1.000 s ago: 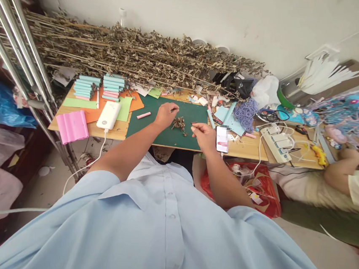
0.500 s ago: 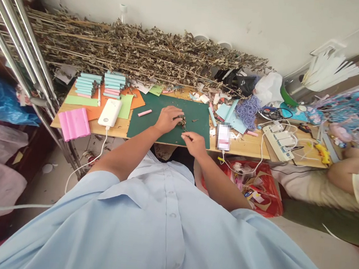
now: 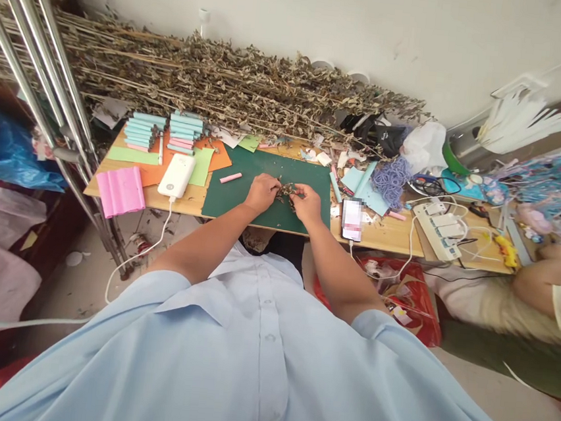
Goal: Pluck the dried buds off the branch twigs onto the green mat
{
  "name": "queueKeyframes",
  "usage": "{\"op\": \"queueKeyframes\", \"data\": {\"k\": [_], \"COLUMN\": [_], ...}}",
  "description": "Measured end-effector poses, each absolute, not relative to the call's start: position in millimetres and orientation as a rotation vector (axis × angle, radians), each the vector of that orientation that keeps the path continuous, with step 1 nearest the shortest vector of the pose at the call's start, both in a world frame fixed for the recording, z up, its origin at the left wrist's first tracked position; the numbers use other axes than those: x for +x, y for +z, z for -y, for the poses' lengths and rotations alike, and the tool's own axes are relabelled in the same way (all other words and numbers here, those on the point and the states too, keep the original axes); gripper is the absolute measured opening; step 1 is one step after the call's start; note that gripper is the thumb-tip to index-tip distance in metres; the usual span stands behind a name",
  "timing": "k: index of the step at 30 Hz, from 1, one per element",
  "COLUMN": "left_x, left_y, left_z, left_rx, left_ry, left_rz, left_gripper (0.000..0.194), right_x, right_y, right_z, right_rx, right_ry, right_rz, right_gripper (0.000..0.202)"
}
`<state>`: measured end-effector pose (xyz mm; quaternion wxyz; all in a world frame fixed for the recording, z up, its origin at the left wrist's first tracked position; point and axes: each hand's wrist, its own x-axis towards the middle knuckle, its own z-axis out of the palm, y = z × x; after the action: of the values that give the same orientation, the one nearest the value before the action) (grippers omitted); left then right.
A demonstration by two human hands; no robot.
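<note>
Over the green cutting mat (image 3: 232, 199), my left hand (image 3: 262, 194) is closed with its fingertips on a small clump of dried leaves (image 3: 286, 189). My right hand (image 3: 307, 204) pinches the other side of the same clump, its fingers bent toward the left hand. The leaves are brown and crumpled, and bits of them show between the two hands. A pink paper roll (image 3: 231, 178) lies on the mat to the left of my left hand.
Long dried plant stems (image 3: 223, 89) lie along the wall behind. Blue paper rolls (image 3: 144, 132), a white power bank (image 3: 176, 175) and folded pink paper (image 3: 122, 192) are at left. A phone (image 3: 352, 219), purple yarn (image 3: 391, 181) and a power strip (image 3: 438, 231) are at right, near another person's arm (image 3: 542, 272).
My right hand has moved up and closer to my left hand, onto the leaf clump. My left hand has come slightly lower. The whole view has shifted a little.
</note>
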<state>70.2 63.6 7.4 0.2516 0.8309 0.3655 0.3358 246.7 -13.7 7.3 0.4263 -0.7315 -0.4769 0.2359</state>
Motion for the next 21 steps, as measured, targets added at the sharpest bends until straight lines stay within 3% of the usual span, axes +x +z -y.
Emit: {"op": "queueKeyframes", "data": {"k": [10, 16, 21], "left_x": [66, 64, 64], "left_y": [5, 1, -1], "left_z": [-59, -60, -60], "left_rx": [2.104, 2.076, 2.068], "left_ry": [1.011, 1.034, 1.055], "left_rz": [-1.007, -0.983, -0.945], "left_gripper": [0.028, 0.031, 0.028], "right_x": [249, 239, 238], "right_y": [18, 23, 18], "right_z": [20, 13, 7], "right_rx": [-1.782, -1.664, -1.752], "right_ry": [0.442, 0.532, 0.511], "right_rz": [1.209, 1.442, 1.425], "right_gripper": [0.034, 0.037, 0.020]}}
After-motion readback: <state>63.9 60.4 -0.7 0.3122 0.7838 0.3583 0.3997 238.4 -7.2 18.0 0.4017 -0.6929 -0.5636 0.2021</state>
